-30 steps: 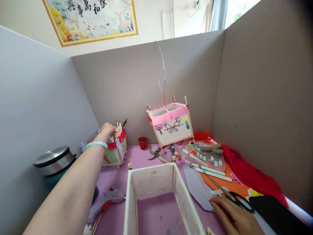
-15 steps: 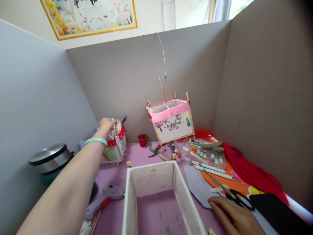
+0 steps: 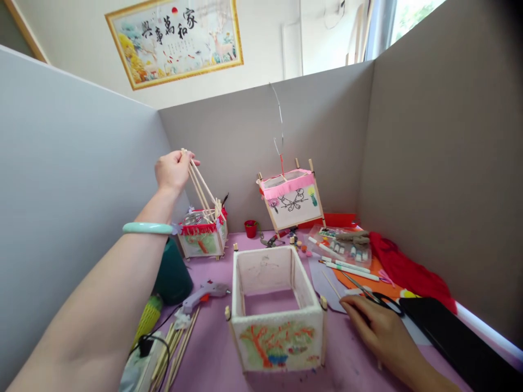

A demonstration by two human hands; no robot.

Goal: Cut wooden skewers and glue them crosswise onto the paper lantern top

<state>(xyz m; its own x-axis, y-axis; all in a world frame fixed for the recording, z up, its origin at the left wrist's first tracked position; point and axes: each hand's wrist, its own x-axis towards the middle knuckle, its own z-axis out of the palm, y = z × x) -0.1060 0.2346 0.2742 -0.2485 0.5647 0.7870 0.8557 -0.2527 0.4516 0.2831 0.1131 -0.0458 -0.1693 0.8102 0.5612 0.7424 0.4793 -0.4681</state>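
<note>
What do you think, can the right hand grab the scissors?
Probably yes: the scissors lie right beside the right hand, and nothing seems to block the way. It might need to put down its thin stick first.

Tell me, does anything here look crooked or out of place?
The pink-fringed white box lantern looks askew: below its bent silver wire, its wooden posts lean leftward, while the tree-painted white box stands upright.

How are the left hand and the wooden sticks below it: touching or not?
Touching. The head view shows the left hand pinching the wooden sticks near their upper ends.
</note>
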